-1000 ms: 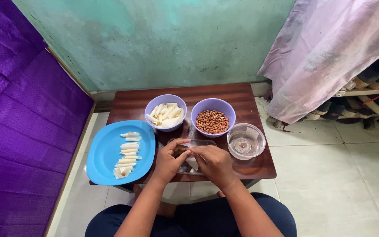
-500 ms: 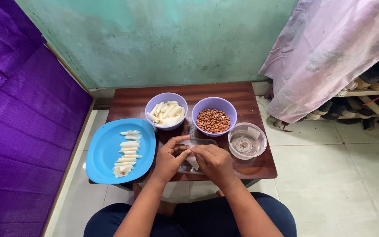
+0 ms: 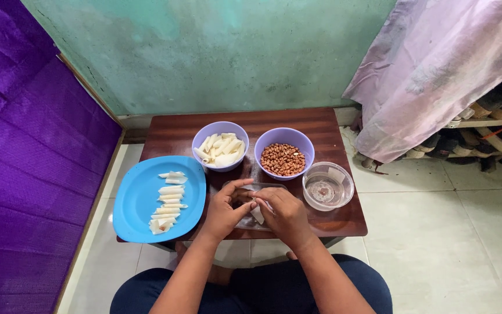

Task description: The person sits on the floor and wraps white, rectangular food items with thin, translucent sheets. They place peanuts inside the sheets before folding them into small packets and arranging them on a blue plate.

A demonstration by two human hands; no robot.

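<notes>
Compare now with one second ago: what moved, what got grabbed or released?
Almost nothing. Both hands, left hand and right hand, stay together at the table's near edge, working a small pale piece over a clear wrapper; only slight finger shifts. Nothing visibly taken up or let go. The blue plate with its strips, both purple bowls and the clear container are where they were.

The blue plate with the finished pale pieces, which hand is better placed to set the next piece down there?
Probably the left hand: it is right beside the blue plate; the right hand would have to cross over.
</notes>
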